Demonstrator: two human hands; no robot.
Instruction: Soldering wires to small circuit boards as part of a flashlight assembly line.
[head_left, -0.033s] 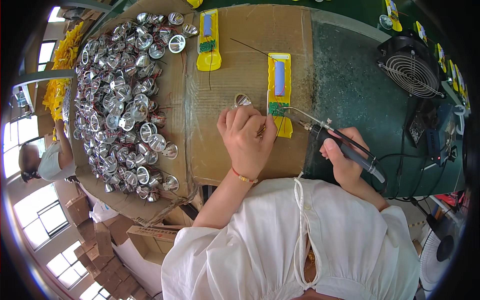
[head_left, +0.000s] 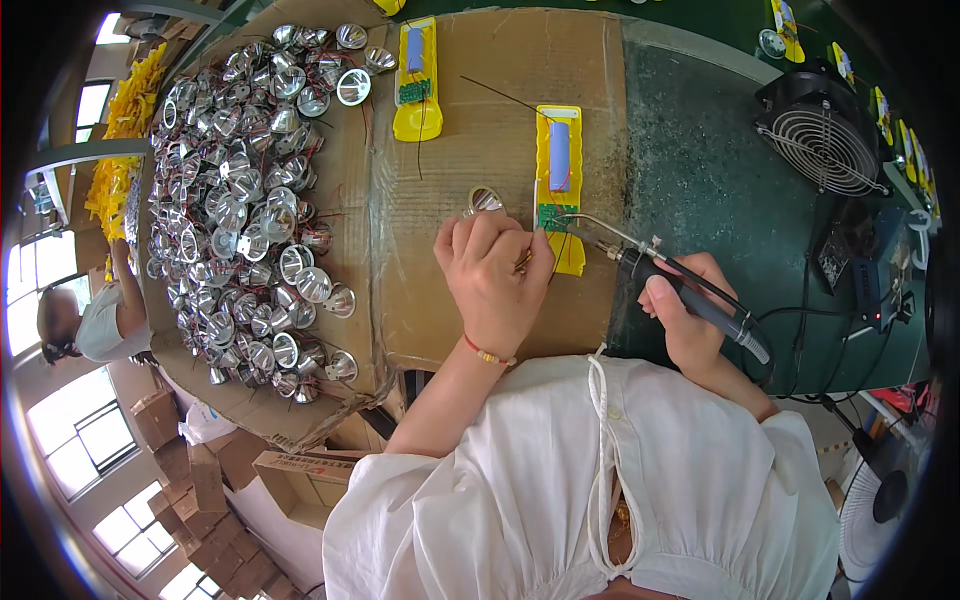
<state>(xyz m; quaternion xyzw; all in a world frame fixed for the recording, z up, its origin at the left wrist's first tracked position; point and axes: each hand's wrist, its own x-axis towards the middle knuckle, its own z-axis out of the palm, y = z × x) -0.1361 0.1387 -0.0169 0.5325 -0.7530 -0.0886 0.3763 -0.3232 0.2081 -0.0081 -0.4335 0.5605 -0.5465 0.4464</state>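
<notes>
My left hand (head_left: 492, 265) is closed, its fingers curled round a silvery reflector cup (head_left: 485, 200) whose lower part they hide. Its thumb and fingertips are pinched together beside the small green circuit board (head_left: 550, 218). That board sits in a yellow plastic housing (head_left: 570, 255), below a lilac cylindrical battery (head_left: 559, 157). In my right hand (head_left: 690, 310) is a dark soldering iron (head_left: 690, 297) with a thin metal tube alongside it, both pointing left. The tube's end reaches the circuit board; the exact contact is too small to tell.
Many reflector cups with thin wires (head_left: 250, 215) are heaped in a cardboard tray at the left. A second yellow housing (head_left: 418, 115) lies beyond my left hand. A round fan (head_left: 822, 140) stands at the far right, near cables. Another person (head_left: 105, 320) is at the far left.
</notes>
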